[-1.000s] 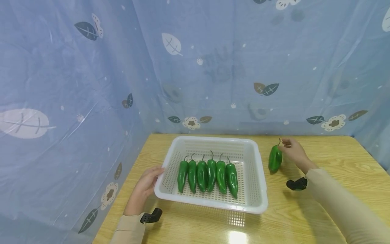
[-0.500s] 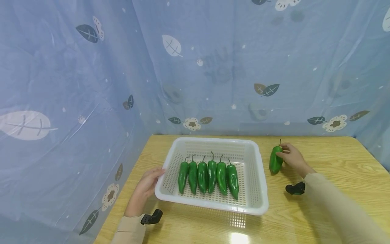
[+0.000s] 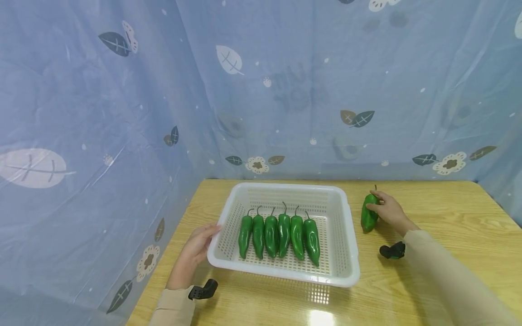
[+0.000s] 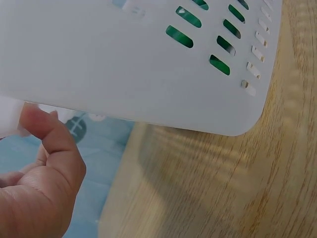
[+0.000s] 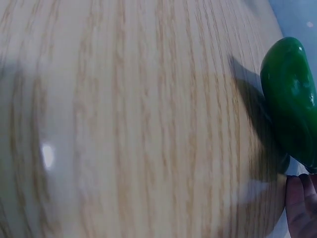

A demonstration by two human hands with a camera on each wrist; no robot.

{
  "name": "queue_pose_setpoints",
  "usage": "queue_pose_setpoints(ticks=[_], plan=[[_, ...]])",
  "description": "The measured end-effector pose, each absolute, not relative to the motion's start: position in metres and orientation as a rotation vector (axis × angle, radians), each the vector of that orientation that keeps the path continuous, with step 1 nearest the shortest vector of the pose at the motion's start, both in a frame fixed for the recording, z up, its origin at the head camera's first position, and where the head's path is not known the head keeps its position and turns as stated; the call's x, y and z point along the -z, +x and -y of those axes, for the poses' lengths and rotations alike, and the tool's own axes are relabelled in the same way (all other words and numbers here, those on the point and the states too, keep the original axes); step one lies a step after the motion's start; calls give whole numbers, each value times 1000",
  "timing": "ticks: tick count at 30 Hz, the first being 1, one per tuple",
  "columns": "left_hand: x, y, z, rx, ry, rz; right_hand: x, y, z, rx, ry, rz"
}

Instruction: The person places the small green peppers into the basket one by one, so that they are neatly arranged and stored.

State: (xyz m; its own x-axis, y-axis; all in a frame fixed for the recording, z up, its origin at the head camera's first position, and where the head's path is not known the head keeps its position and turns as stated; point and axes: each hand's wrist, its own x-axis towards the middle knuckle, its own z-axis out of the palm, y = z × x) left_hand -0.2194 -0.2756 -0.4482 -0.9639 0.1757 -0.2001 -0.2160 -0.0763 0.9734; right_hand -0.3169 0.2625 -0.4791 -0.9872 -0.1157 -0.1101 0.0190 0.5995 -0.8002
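My left hand [image 3: 197, 244] grips the left rim of a white plastic basket [image 3: 285, 273]; in the left wrist view, its curled fingers [image 4: 57, 136] meet the rim's edge. Inside the basket, several green chili peppers [image 3: 284, 235] lie side by side, stems pointing away from me. Right of the basket, my right hand [image 3: 389, 210] pinches another green chili pepper [image 3: 368, 216] near its stem end, thumb on its near side. The right wrist view shows that pepper's glossy body close over the table, with only some fingertips [image 5: 297, 203] at the lower right corner.
The wooden table [image 3: 456, 226] reaches back to a blue patterned curtain [image 3: 285, 113], which also hangs along the left side. A black wrist camera [image 3: 203, 290] sits below the left hand, another black wrist camera [image 3: 393, 250] below the right.
My right hand has moved slightly left and its thumb and fingers have closed on the pepper beside the basket. The left hand and the basket have stayed in place.
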Motion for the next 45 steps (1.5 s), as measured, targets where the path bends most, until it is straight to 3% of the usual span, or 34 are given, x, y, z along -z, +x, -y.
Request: queue_pose_setpoints(ticks=[27,45], plan=[[450,-217,273,-2157,-109,-1937,478,-303,-266,1454,-91,-2673],[448,-220,274,-2152,-92,-1936,428,-302,-258,1644,-121,-2575]])
